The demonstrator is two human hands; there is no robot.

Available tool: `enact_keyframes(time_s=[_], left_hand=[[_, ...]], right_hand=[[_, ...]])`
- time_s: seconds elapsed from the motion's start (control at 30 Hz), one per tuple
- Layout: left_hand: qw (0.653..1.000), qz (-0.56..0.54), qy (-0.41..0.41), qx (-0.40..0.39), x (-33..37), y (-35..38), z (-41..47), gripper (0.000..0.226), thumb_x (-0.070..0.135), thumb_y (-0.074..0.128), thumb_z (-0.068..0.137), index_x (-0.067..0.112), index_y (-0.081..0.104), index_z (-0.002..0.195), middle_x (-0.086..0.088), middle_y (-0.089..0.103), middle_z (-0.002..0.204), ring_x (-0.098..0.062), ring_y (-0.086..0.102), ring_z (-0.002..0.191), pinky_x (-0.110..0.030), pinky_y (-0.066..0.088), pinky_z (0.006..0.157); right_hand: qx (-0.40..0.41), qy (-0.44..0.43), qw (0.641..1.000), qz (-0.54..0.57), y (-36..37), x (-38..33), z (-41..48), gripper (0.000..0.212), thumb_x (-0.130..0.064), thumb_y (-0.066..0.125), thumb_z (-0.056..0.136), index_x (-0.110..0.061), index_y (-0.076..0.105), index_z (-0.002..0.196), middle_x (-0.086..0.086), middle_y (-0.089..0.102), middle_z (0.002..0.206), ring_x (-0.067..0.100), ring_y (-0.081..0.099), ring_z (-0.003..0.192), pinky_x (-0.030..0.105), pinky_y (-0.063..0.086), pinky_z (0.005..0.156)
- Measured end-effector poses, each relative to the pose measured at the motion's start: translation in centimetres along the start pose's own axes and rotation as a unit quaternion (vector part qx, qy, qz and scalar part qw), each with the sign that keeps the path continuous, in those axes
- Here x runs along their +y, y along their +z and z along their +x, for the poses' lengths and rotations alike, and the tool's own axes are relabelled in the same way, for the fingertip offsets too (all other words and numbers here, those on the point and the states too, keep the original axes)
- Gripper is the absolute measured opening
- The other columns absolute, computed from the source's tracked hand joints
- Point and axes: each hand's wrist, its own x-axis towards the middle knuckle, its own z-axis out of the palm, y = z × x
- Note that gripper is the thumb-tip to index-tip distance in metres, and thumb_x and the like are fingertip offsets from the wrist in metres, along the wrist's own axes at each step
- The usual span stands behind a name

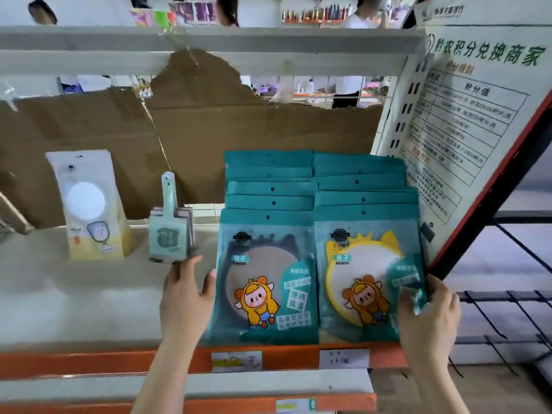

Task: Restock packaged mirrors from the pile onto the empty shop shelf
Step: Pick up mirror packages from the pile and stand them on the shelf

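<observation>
Two rows of teal packaged mirrors stand on the shelf [74, 294], leaning back. The left row's front pack [265, 276] shows a dark-rimmed mirror; the right row's front pack [367, 279] shows a yellow-rimmed one. My left hand [185, 300] rests against the left edge of the left row, fingers nearly straight. My right hand [427, 318] grips the right edge of the right front pack, fingers curled on its crinkled wrapper.
A small stack of green handled mirrors [170, 234] stands just left of my left hand. A pale boxed mirror pack [92, 204] stands further left. Brown cardboard [209, 124] backs the shelf. A printed sign board [466, 121] leans at the right. Orange price rail [283, 358] runs below.
</observation>
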Motion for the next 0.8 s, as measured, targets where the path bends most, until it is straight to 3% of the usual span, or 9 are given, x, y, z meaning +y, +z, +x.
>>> enact_keyframes(time_s=[0.07, 0.17, 0.37, 0.5, 0.63, 0.7, 0.8], left_hand=[[0.999, 0.023, 0.023, -0.005, -1.2, -1.1, -1.0, 0.039, 0.026, 0.060, 0.088, 0.011, 0.053, 0.123, -0.015, 0.060, 0.119, -0.032, 0.059, 0.107, -0.044, 0.053, 0.078], [0.998, 0.042, 0.038, -0.017, -3.0, -3.0, -2.5, 0.043, 0.021, 0.066, 0.086, 0.009, 0.054, 0.125, -0.013, 0.061, 0.121, -0.033, 0.059, 0.108, -0.044, 0.052, 0.082], [0.998, 0.043, 0.040, -0.028, -8.0, -6.2, -6.1, 0.051, 0.010, 0.078, 0.073, 0.013, 0.060, 0.120, -0.008, 0.065, 0.114, -0.031, 0.065, 0.099, -0.040, 0.056, 0.071], [0.999, 0.011, -0.042, -0.002, -10.9, -8.9, -8.2, 0.045, 0.018, 0.068, 0.084, 0.018, 0.056, 0.127, -0.004, 0.057, 0.128, -0.029, 0.056, 0.116, -0.041, 0.050, 0.087], [0.991, -0.009, -0.131, -0.011, -13.3, -11.8, -8.1, 0.047, 0.035, 0.048, 0.095, 0.027, 0.039, 0.140, 0.004, 0.039, 0.144, -0.018, 0.038, 0.133, -0.034, 0.041, 0.102], [0.991, -0.006, -0.134, -0.020, -14.6, -13.6, -7.3, 0.047, 0.037, 0.045, 0.096, 0.029, 0.035, 0.141, 0.004, 0.036, 0.146, -0.017, 0.035, 0.135, -0.034, 0.039, 0.105], [0.990, 0.013, -0.138, -0.021, -17.0, -16.6, -6.4, 0.048, 0.037, 0.043, 0.097, 0.029, 0.031, 0.143, 0.003, 0.032, 0.148, -0.017, 0.028, 0.139, -0.034, 0.034, 0.106]], right_hand=[[0.003, -0.040, 0.999, 0.001, -0.2, -1.2, -1.4, 0.043, -0.002, 0.064, 0.081, 0.000, 0.050, 0.122, 0.023, 0.051, 0.121, 0.040, 0.043, 0.114, 0.050, 0.042, 0.085], [-0.063, -0.130, 0.989, 0.017, 0.7, -3.0, -3.3, 0.042, 0.003, 0.067, 0.079, -0.002, 0.054, 0.119, 0.017, 0.055, 0.119, 0.035, 0.047, 0.112, 0.042, 0.041, 0.086], [-0.191, -0.335, 0.922, -0.034, 3.5, -5.9, -7.1, 0.044, -0.005, 0.073, 0.075, -0.007, 0.058, 0.116, 0.010, 0.061, 0.114, 0.017, 0.045, 0.106, 0.041, 0.042, 0.089], [-0.232, -0.344, 0.910, -0.024, 5.2, -8.0, -10.2, 0.063, 0.000, 0.082, 0.063, -0.016, 0.056, 0.117, 0.008, 0.062, 0.115, 0.023, 0.055, 0.104, 0.044, 0.047, 0.086], [-0.232, -0.359, 0.903, 0.046, 8.0, -11.8, -14.1, 0.050, -0.004, 0.074, 0.073, -0.015, 0.051, 0.116, -0.002, 0.051, 0.114, 0.027, 0.053, 0.101, 0.040, 0.049, 0.081], [-0.253, -0.343, 0.904, 0.039, 9.4, -14.2, -16.2, 0.040, -0.008, 0.068, 0.078, -0.010, 0.055, 0.116, 0.005, 0.055, 0.112, 0.030, 0.053, 0.101, 0.037, 0.045, 0.082], [-0.321, -0.314, 0.894, 0.000, 11.2, -18.1, -19.6, 0.042, -0.008, 0.067, 0.082, -0.009, 0.055, 0.122, 0.013, 0.056, 0.120, 0.035, 0.052, 0.110, 0.043, 0.042, 0.090]])
